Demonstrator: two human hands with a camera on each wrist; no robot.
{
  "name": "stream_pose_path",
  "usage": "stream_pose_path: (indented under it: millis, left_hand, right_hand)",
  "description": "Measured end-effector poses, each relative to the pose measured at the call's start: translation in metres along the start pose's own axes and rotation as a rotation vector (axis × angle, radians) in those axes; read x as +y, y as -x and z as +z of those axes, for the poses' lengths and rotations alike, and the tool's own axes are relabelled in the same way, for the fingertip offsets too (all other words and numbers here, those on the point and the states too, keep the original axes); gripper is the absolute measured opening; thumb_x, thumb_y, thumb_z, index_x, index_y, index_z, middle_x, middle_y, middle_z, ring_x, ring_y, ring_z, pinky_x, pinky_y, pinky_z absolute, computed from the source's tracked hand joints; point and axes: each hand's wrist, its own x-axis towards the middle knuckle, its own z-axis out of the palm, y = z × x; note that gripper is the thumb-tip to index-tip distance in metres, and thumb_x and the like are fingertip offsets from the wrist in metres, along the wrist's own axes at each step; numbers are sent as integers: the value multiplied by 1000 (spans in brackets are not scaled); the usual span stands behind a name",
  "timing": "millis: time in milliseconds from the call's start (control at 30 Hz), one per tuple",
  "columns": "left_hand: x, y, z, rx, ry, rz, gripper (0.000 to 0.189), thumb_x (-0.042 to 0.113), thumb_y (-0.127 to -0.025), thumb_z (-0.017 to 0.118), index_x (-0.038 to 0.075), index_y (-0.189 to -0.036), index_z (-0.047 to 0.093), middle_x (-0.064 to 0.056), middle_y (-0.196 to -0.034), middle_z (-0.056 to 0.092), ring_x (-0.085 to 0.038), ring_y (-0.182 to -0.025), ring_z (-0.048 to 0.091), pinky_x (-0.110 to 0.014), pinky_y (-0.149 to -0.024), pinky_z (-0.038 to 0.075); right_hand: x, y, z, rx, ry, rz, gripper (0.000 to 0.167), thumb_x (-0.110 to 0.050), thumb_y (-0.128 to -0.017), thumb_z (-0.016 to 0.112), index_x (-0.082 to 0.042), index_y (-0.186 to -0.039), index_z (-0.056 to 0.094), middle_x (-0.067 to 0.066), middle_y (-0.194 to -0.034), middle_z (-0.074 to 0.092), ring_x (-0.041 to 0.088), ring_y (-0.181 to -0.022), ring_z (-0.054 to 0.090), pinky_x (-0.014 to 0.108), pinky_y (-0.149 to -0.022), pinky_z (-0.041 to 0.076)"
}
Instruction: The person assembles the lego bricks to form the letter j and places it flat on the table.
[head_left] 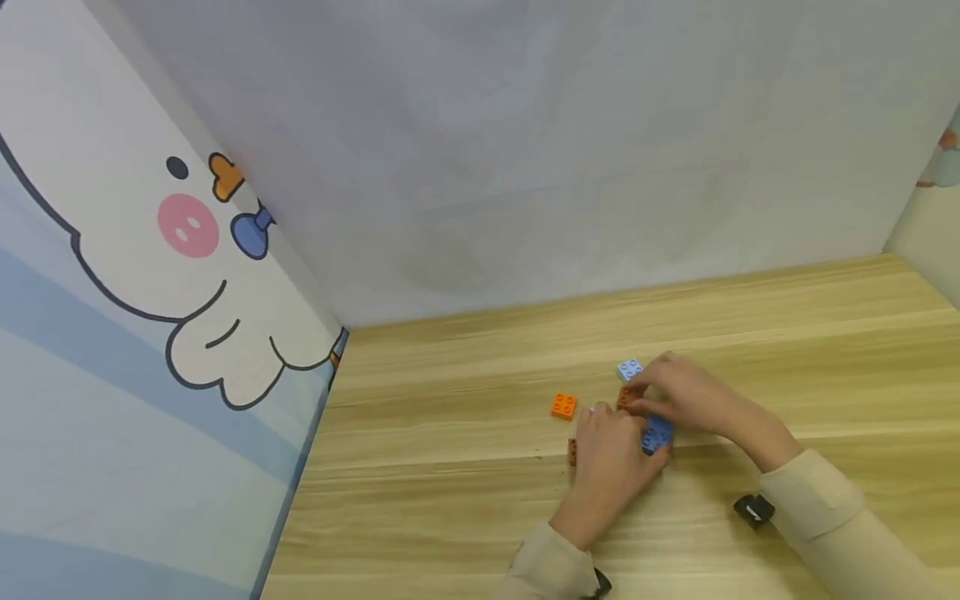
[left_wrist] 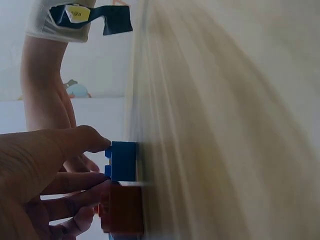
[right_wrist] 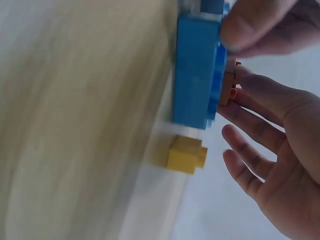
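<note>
My left hand [head_left: 611, 442] bends over a blue brick [head_left: 657, 433] on the table. In the left wrist view its thumb and index finger reach the studded top of that blue brick [left_wrist: 123, 161]. My right hand [head_left: 686, 392] pinches a reddish-brown brick [head_left: 626, 398] between thumb and fingers, just beyond the blue one. The right wrist view shows this brown brick [right_wrist: 228, 89] partly behind the long blue brick [right_wrist: 197, 72]. Another brown brick [head_left: 572, 452] lies beside the left hand, largely covered by it.
An orange brick [head_left: 564, 406] lies left of the hands, and a light blue brick [head_left: 628, 369] lies behind them. A yellow brick [right_wrist: 185, 154] shows in the right wrist view, hidden from the head view. A pale cloth wall [head_left: 600, 167] closes off the table's back edge.
</note>
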Motion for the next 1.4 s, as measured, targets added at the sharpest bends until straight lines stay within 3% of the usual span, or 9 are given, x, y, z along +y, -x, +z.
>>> stream_pose_path:
  millis: [100,267,500,833,1400]
  left_hand:
    - [-8,0,-2,-56,31,-12,29,59,-84,76,38,-102,81,15,-90,78,-8,-77,56,-24,-71,37]
    - [-25,-1,-5,-109,104,-25,25,50,-83,79,33,-101,83,14,-94,77,-8,-81,57,-22,-74,44]
    - [-50,-4,-6,-139,161,-10,22,39,-84,78,29,-103,82,11,-105,79,-12,-88,63,-29,-85,48]
    - [-83,-10,-11,-164,241,94,20,29,-85,79,23,-104,82,5,-108,79,-15,-91,65,-28,-83,49]
    - [-103,-16,-13,-290,371,172,26,32,-93,75,20,-116,78,3,-118,76,-15,-100,63,-29,-92,48]
  right_hand:
    - [1,3,-6,2,-21,7,19,-21,-92,76,-14,-109,78,-3,-103,79,25,-101,70,53,-96,51]
    - [0,10,-16,2,-32,46,21,-18,-93,75,-13,-113,78,0,-108,79,29,-107,67,54,-97,50]
    - [-5,15,-23,-19,-20,72,23,-19,-95,72,-13,-117,76,4,-113,77,32,-111,65,56,-97,50]
    - [-17,17,-20,-17,-44,0,28,-15,-93,74,-10,-121,74,3,-114,78,31,-110,67,56,-99,50]
    - [-21,12,-3,-33,-40,-8,26,-19,-94,73,-9,-119,75,9,-119,76,36,-114,65,57,-99,50]
